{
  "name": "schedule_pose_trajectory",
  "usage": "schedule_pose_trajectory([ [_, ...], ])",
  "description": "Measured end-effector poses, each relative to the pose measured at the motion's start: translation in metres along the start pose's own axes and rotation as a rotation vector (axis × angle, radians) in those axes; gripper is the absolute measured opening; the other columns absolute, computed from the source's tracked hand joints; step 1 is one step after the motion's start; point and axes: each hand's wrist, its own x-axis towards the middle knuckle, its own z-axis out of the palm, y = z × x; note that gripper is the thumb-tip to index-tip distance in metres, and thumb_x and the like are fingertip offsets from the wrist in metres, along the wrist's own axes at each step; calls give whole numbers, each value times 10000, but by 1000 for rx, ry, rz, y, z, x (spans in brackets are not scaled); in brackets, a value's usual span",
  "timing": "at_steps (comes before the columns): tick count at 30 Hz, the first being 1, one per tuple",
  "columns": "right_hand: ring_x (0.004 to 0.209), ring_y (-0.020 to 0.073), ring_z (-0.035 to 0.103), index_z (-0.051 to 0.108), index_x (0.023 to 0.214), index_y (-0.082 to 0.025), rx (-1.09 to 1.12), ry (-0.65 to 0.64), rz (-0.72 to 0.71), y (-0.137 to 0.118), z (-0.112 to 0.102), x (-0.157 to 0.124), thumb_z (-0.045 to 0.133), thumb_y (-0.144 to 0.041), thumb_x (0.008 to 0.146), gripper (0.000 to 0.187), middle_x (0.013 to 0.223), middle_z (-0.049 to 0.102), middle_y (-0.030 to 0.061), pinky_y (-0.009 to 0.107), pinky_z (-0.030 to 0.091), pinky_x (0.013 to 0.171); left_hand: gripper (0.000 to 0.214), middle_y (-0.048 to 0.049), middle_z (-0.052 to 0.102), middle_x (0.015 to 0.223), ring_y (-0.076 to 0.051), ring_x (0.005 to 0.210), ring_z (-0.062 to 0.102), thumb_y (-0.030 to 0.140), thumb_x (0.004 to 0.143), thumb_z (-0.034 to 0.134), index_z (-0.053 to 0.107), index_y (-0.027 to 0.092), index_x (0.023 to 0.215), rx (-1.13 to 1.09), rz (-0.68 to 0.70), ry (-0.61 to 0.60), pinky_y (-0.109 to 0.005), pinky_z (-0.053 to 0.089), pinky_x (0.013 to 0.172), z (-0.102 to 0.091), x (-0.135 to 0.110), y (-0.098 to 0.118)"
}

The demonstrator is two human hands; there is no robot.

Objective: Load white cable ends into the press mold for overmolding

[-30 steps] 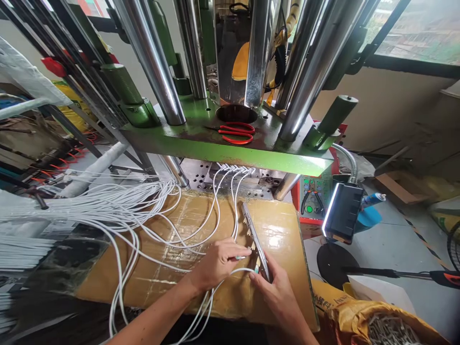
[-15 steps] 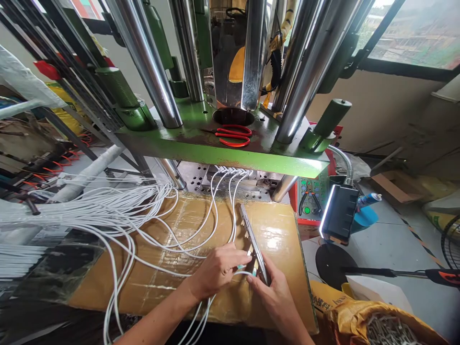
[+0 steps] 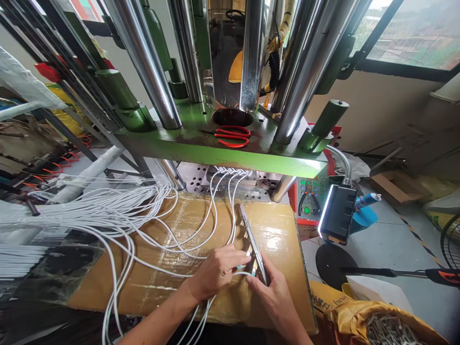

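Observation:
My left hand [image 3: 215, 270] pinches the end of a white cable [image 3: 241, 266] and holds it against a long metal strip [image 3: 251, 242] that lies on a cardboard-covered bench [image 3: 165, 282]. My right hand [image 3: 275, 294] grips the near end of that strip, fingers closed on it. More white cables [image 3: 223, 201] run from the bench up into the mould under a green press plate [image 3: 215, 151]. A large bundle of white cables [image 3: 72, 211] lies at the left.
Red scissors [image 3: 233, 135] rest on the green plate between steel columns [image 3: 143, 62]. A lit work lamp [image 3: 334, 213] on a gooseneck stands at the right, beside a control box [image 3: 307, 201]. A yellow sack of small parts [image 3: 377, 321] sits at the lower right.
Both hands stay at the strip's near end. My left hand has shifted slightly along it with the cable end. The view has tilted a little.

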Motion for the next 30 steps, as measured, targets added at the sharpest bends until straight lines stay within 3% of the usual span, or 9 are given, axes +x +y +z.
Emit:
schedule_pose_trajectory([
  [8,935,221,555,562,1241,-165,19,2,4,-1,1,-1,642,-346,806,477,786,601,2,257,468,792,370,-58,716,1054,-182,835,627,35,855,426,642,172,1122,-11,17,-4,-315,495,750,1,-2,-3],
  [15,787,175,549,571,1235,-180,-13,-2,-15,0,-1,1,626,-345,826,445,906,639,8,249,466,729,315,-46,736,961,-171,809,641,71,863,470,670,180,1082,-67,-35,40,-298,525,744,2,9,1],
  [17,858,190,564,575,1236,-190,41,-18,-20,-2,0,1,622,-344,834,433,981,648,16,266,468,800,259,-52,733,942,-169,818,657,155,876,538,664,189,1100,-88,-156,144,-283,541,740,4,8,6],
  [20,955,220,570,558,1263,-196,111,-18,17,-5,1,1,635,-331,825,465,1061,653,30,300,464,873,218,-38,731,870,-159,749,680,278,841,640,676,193,1039,-88,-464,430,-254,561,692,8,-3,13],
  [22,939,223,578,553,1269,-189,112,-10,47,-5,1,1,643,-321,816,480,1049,661,34,305,474,855,169,-30,738,838,-163,732,691,309,841,643,708,194,947,-104,-546,535,-263,571,708,6,-9,15],
  [24,942,227,585,551,1274,-185,101,-7,52,-5,1,0,647,-315,812,489,1058,668,39,309,476,858,179,-42,748,902,-181,804,702,311,861,620,732,199,944,-184,-538,488,-286,577,768,-2,-11,15],
  [27,1023,239,584,527,1309,-189,111,-8,30,-3,0,0,654,-326,813,530,1147,658,50,320,456,924,204,-50,739,998,-182,894,694,270,894,573,730,210,1010,-319,-492,288,-286,576,806,-18,0,12],
  [30,1062,250,582,501,1340,-195,114,-10,18,0,0,1,664,-356,810,578,1210,639,59,335,443,956,197,-48,741,927,-171,850,674,195,900,547,734,195,963,-202,-284,166,-286,563,770,-26,16,3],
])
